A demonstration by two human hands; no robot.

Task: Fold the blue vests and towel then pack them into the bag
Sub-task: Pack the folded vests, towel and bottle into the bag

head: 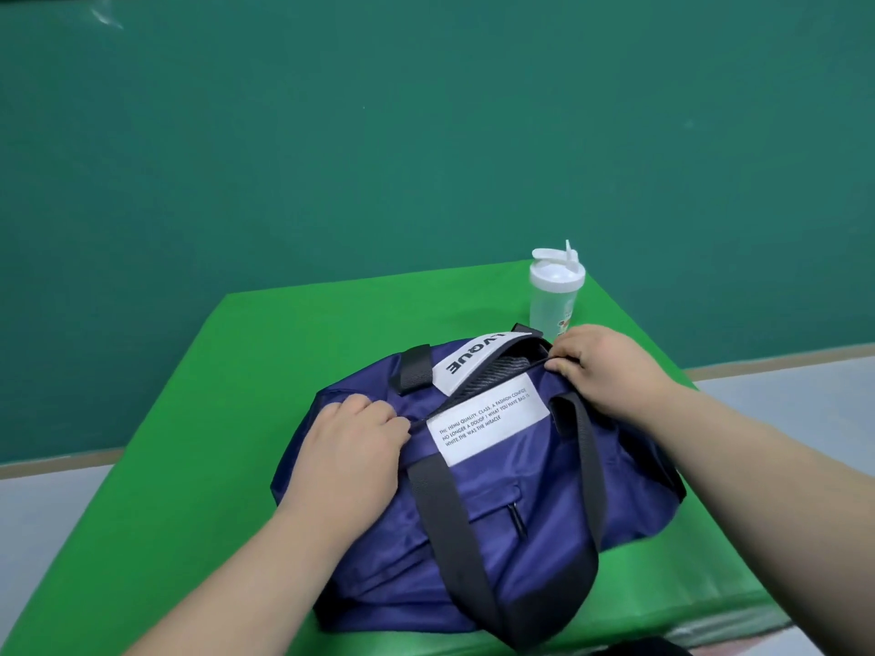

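The navy blue bag (473, 537) lies on its side in the middle of the green surface (189, 466), its dark grey strap handle (587, 490) looping down over the near side. Along its top runs the zip, closed at the left end and gaping toward the right, where a grey striped fabric (492, 376) shows inside. A white label with black print (487, 423) sits just below the zip, and a small front pocket with its own zip pull (518, 518) is lower down.

The left hand (352, 447) rests on the bag's left end, its fingers (393, 421) curled and gripping the cloth right at the closed end of the zip. The right hand (601, 366) is at the opposite end, fingers (563, 359) curled tight and pinching the bag at the zip's open end; whether they hold the slider itself cannot be told.

Just behind the right hand stands a white shaker bottle (554, 295), upright, its cap flipped up. A dark green wall (331, 134) rises behind the surface.
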